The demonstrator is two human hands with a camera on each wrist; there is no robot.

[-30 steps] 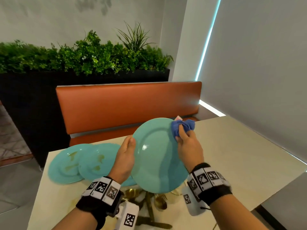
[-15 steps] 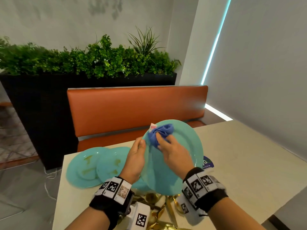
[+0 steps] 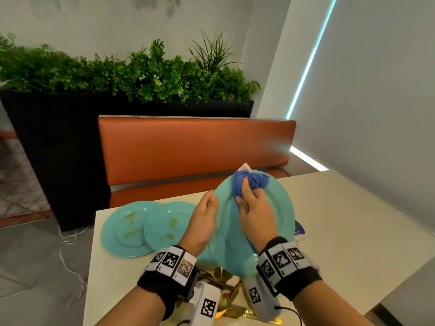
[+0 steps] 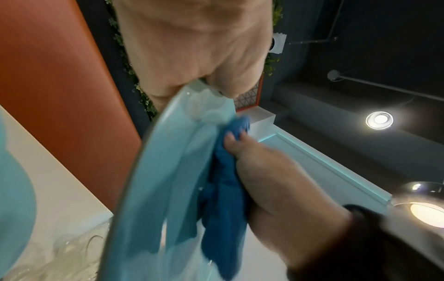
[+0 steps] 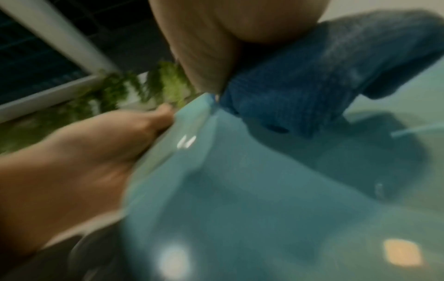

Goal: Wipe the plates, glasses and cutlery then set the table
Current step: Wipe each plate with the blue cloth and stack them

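A turquoise plate [image 3: 275, 212] is held tilted above the table, its face toward me. My left hand [image 3: 202, 222] grips its left rim, thumb on the front; the left wrist view shows that rim [image 4: 153, 171] pinched below my palm. My right hand [image 3: 254, 208] grips a bunched blue cloth [image 3: 247, 182] and presses it on the plate's upper part. In the right wrist view the cloth [image 5: 312, 79] lies against the plate face [image 5: 264, 190]. Two stained turquoise plates [image 3: 127, 229] [image 3: 167, 222] overlap flat on the table at the left. Gold cutlery [image 3: 223, 278] lies under my wrists.
The beige table [image 3: 353, 231] stretches to the right, with a small printed card [image 3: 299, 229] behind the held plate. Clear glasses [image 4: 72, 247] stand low in the left wrist view. An orange bench [image 3: 193, 147] and a dark planter [image 3: 58, 149] with greenery stand behind.
My right hand swept the cloth from the plate's upper right to its upper left, then back toward the top centre. The plate stays tilted in my left hand.
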